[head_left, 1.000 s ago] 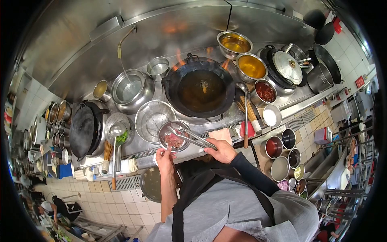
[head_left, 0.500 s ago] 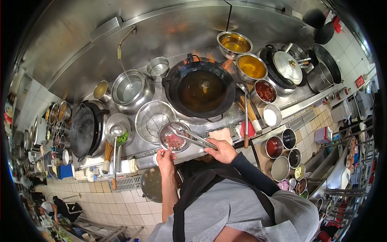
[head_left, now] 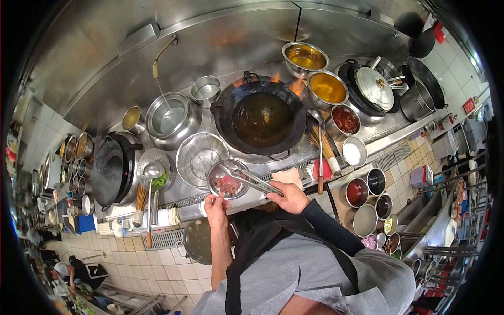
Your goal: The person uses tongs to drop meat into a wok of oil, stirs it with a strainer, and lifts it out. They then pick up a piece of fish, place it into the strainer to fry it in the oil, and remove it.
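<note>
My left hand (head_left: 216,206) grips the near rim of a small steel bowl (head_left: 213,174), its fingers pinched at the edge. Inside the bowl lies a heap of pinkish raw minced meat (head_left: 228,185). Metal tongs (head_left: 258,183) are in my right hand (head_left: 290,197), their tips down in the bowl beside the meat. Just beyond it, a black wok (head_left: 223,122) holds dark oil (head_left: 262,119) with a small pale patch at its middle. A round wire strainer (head_left: 190,161) stands directly left of the bowl.
Flames (head_left: 297,86) rise behind the wok. Right of it are bowls of yellow oil (head_left: 328,87), a pot of red sauce (head_left: 346,119) and a ladle (head_left: 320,157). A water pot (head_left: 181,137) under a tap and another wok (head_left: 111,173) stand left.
The pale patch in the wok's oil has shrunk and dimmed. Flames behind the wok have shifted. Both hands, the bowl and the tongs stay almost in place.
</note>
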The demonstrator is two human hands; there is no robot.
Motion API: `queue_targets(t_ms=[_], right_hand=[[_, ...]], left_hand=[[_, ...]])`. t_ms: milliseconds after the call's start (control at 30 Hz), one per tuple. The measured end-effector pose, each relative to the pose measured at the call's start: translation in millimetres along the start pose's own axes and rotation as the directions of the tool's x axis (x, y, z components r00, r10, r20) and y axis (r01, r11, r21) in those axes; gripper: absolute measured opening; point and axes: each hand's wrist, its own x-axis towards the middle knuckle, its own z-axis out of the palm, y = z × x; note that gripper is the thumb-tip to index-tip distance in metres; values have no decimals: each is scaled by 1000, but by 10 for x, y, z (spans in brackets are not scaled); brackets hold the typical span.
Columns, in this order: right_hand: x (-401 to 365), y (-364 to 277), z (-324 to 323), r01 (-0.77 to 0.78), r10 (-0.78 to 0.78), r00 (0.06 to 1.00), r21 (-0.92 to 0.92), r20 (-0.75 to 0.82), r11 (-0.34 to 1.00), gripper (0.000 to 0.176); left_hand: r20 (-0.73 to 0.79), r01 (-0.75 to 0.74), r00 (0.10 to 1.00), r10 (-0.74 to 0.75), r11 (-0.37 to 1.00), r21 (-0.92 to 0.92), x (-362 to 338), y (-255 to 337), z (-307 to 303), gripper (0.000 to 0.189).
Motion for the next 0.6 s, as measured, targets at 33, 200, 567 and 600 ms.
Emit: queue_targets(t_ms=[33, 200, 567, 600], right_hand=[[-1, 4, -3, -1, 1, 1000, -3, -1, 1000, 44], [-12, 3, -37, -25, 24, 1000, 13, 16, 1000, 44], [688, 991, -3, 2, -150, 905, -349, -398, 937, 43], [779, 1085, 16, -44, -101, 919, -353, -382, 934, 42]], left_hand=[[-4, 0, 1000, 0, 1000, 1, -2, 1, 10, 15], [-1, -5, 1000, 5, 1000, 7, 6, -20, 21, 14], [18, 7, 1000, -8, 999, 50, 46, -44, 98, 13], [24, 6, 1000, -7, 999, 44, 43, -40, 90, 13]])
